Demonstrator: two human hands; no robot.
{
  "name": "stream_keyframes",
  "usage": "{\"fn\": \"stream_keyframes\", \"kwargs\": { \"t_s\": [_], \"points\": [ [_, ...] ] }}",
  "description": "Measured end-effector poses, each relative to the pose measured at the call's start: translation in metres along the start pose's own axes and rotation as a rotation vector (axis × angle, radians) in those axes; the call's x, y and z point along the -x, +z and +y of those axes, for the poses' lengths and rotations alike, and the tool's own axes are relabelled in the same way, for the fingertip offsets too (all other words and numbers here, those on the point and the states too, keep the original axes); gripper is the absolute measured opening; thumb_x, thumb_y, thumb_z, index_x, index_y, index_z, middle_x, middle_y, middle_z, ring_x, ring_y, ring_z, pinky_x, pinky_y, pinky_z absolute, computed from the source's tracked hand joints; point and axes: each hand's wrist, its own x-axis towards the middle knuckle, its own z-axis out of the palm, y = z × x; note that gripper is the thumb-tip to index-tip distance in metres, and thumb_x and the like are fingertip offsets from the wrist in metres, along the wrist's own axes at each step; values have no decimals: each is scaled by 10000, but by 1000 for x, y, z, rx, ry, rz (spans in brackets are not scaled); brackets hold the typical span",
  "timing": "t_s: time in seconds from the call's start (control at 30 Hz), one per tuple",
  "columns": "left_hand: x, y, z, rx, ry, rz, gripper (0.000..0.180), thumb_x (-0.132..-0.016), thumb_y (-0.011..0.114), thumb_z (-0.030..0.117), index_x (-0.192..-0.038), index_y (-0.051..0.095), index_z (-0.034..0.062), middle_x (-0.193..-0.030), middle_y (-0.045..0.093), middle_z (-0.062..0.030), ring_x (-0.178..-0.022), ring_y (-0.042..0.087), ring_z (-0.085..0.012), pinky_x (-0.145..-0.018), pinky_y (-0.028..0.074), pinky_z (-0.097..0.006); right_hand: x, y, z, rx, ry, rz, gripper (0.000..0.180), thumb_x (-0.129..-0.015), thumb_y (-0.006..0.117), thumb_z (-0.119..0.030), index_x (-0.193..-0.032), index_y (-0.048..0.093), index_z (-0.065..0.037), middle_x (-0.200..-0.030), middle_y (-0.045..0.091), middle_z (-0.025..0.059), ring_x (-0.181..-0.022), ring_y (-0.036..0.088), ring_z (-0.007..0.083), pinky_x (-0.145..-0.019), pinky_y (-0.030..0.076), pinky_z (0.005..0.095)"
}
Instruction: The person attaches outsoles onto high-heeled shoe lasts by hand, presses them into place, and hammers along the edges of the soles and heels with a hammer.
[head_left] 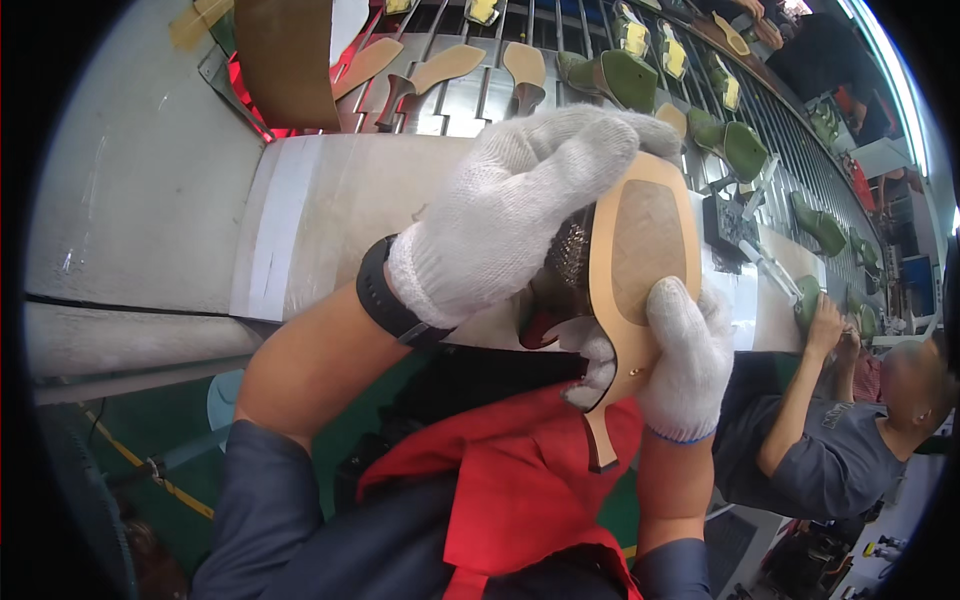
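A high-heeled shoe (655, 245) is held up in front of me, its tan sole facing me and its slim heel pointing down. A brownish patch covers the forepart of the sole, and a dark, glittery upper shows at its left side. My left hand (540, 175), in a white knit glove, curls over the toe end and the left edge. Around the waist of the shoe closes my right hand (687, 355), also gloved, thumb on the sole and fingertips showing on the far side. The inside of the shoe is mostly hidden.
Beyond the pale bench edge (330, 185) runs a conveyor of metal rods carrying loose tan soles (450, 66) and green shoe lasts (628, 80). A black block tool (728, 228) stands right of the shoe. At the right, a co-worker (825, 440) handles a green last.
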Motion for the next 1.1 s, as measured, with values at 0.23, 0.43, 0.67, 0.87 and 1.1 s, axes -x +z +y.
{"fn": "stream_keyframes", "kwargs": {
  "t_s": [0.23, 0.43, 0.67, 0.87, 1.1],
  "points": [
    [2, -11, -6, -71, 58, -75, 542, -1165, 535, 340, -1531, 541, -59, -1431, 683, -183, -1329, 653, -232, -1168, 496, -373, -4, 4, 4, 2, -86, 67, 422, -1074, 624, -199, -1342, 629, 126, -1088, 772, 235, -759, 795, 252, -584, 673, 329],
    [22, -2, 14, 5, -63, -67, 519, -1137, 522, 244, -1566, 464, -42, -1450, 667, -220, -1343, 648, -274, -1174, 503, -415, 0, 1, -5, 67, -3, 5, 396, -1083, 620, -215, -1291, 652, 121, -1011, 783, 201, -761, 789, 234, -630, 664, 329],
    [68, -2, 50, -7, -107, 199, 415, -1090, 507, 249, -1380, 578, -38, -1373, 695, -301, -1237, 716, -359, -1083, 585, -505, 21, 15, 27, 182, -51, -124, 336, -1001, 631, -238, -1011, 772, 66, -732, 770, 72, -634, 753, 185, -622, 612, 324],
    [85, 7, 83, -197, -228, 395, 422, -1067, 567, 273, -1268, 644, -89, -1288, 723, -315, -1154, 753, -373, -1046, 611, -520, 20, 32, 38, 777, -541, -251, 210, -999, 703, -168, -999, 773, 31, -720, 706, 155, -610, 713, 321, -584, 560, 397],
    [98, -11, 85, -413, -206, 372, 288, -1016, 707, 196, -1125, 707, -70, -1107, 782, -248, -1003, 778, -296, -919, 646, -446, 14, 51, 39, 730, -559, -300, 152, -947, 785, -115, -1001, 769, 26, -733, 698, 162, -607, 703, 336, -565, 550, 404]
  ]
}}
